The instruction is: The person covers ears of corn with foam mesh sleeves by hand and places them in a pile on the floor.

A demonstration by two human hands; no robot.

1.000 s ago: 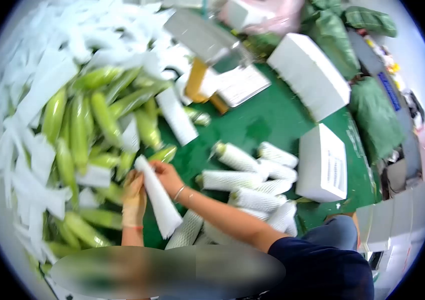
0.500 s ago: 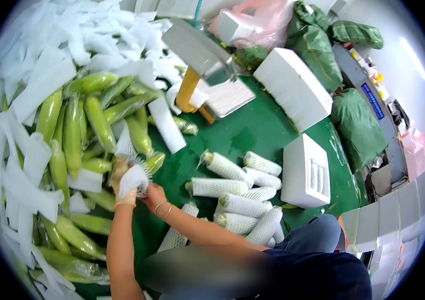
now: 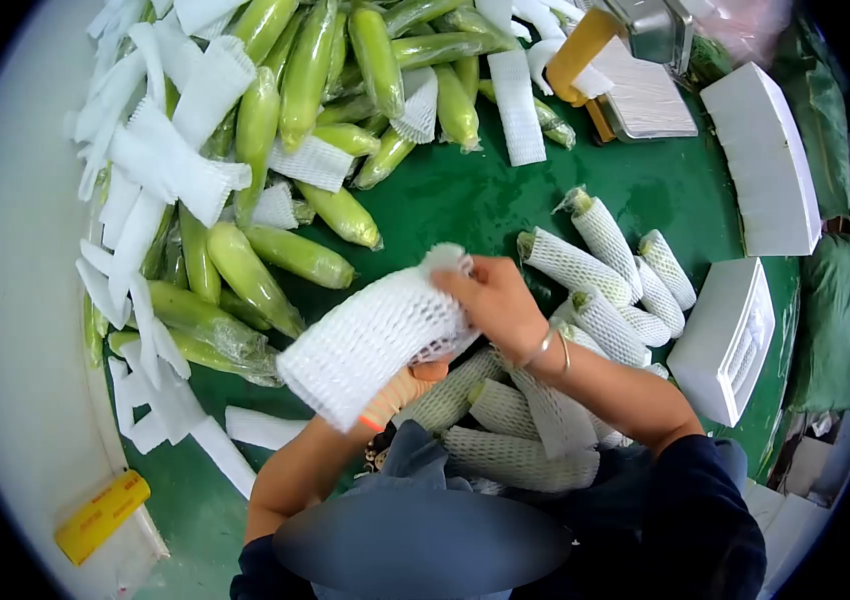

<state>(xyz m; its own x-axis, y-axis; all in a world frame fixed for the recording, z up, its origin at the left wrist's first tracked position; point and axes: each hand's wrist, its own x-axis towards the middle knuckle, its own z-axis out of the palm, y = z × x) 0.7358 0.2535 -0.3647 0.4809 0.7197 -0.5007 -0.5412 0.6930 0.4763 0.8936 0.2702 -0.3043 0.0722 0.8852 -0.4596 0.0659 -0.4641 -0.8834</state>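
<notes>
A white foam net sleeve (image 3: 370, 335) is spread out in front of me, its mouth toward the right. My right hand (image 3: 493, 305), bare with bangles at the wrist, pinches the sleeve at its upper right edge. Beneath the sleeve, my left hand (image 3: 407, 388) in a pale glove grips it from below, most of its fingers hidden by the netting. Long pale-green vegetables (image 3: 255, 270) wrapped in clear film lie heaped to the left. On the right and close to my lap are several vegetables in white foam nets (image 3: 575, 265).
Loose foam sleeves (image 3: 170, 155) lie over the green heap. A weighing scale (image 3: 645, 100) stands at the back right. Along the right side are a white foam box (image 3: 720, 340) and a larger white foam block (image 3: 765, 160). A yellow roll (image 3: 103, 517) lies at the lower left.
Both hands have come back from the green heap toward my body, bringing the foam sleeve along. My right hand now pulls at the sleeve's edge. The camera view has turned.
</notes>
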